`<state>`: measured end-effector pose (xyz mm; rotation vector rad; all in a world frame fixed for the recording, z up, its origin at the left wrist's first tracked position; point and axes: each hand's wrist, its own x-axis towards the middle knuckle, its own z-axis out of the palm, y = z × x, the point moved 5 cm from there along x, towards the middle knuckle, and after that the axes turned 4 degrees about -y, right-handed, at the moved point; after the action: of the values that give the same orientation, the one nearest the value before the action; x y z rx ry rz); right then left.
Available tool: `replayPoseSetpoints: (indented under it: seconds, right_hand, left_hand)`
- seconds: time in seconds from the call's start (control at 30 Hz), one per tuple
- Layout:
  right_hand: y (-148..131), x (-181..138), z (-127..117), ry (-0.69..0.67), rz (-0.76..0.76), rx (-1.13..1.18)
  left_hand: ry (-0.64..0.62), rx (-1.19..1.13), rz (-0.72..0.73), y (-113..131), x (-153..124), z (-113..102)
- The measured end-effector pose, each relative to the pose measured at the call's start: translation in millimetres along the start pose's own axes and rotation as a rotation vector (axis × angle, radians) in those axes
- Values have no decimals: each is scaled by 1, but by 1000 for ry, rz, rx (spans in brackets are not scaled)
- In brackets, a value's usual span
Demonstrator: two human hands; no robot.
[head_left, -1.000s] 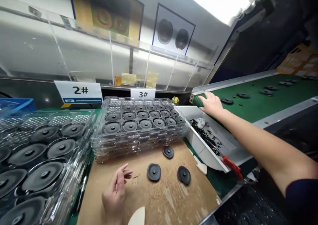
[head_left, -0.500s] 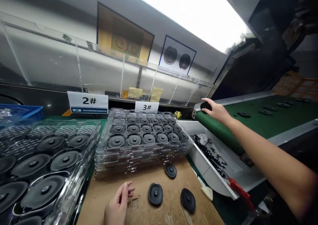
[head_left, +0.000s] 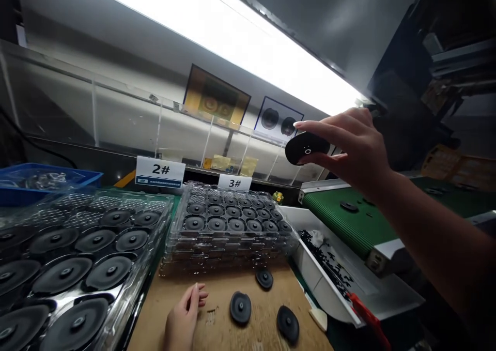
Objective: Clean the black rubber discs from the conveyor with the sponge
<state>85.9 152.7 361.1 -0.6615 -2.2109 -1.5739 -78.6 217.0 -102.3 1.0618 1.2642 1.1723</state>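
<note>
My right hand (head_left: 354,139) is raised, pinching a black oval disc (head_left: 298,148) between thumb and fingers; small light marks show on its face. My left hand (head_left: 185,312) rests on the brown board (head_left: 217,335), its fingers curled together and nothing visible in them. To the right of it lie three more black oval discs with a stub in the middle: one near the hand (head_left: 241,308), one farther right (head_left: 288,324) and a smaller-looking one (head_left: 264,279) behind.
Stacked clear trays (head_left: 228,247) of discs stand behind the board by the 3# sign (head_left: 234,183). Another disc tray (head_left: 127,268) is at left. On the right are a white bin (head_left: 321,284) of small black pieces, a red-handled tool (head_left: 368,320) and a green conveyor (head_left: 337,222) carrying discs.
My right hand has lifted the disc from beside the conveyor's end, bringing it up and closer to me. The view has tilted upward. My left hand stays on the board.
</note>
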Motion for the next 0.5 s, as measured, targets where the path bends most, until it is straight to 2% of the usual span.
replayPoseSetpoints:
  seconds: [0.17, 0.27, 0.33, 0.4, 0.47, 0.5]
  right_hand:
    - [0, 5, -16, -24, 38, 20]
    - [-15, -1, -18, -78, 70, 136]
    - [-41, -11, -10, -172, 74, 313]
    - [-84, -26, 1, -313, 12, 572]
    - [-135, -46, 9, -470, -79, 871]
    - [-160, -57, 12, -555, -117, 1020]
  left_hand:
    - [-16, -53, 28, 11, -1, 0]
    - [-58, -118, 50, 25, -17, 8]
    - [-116, -178, 54, 34, -42, 19]
    - [-214, -266, 28, 43, -78, 31]
    - [-483, -488, -61, 51, -117, 46]
    - [-553, -504, -119, 53, -135, 48]
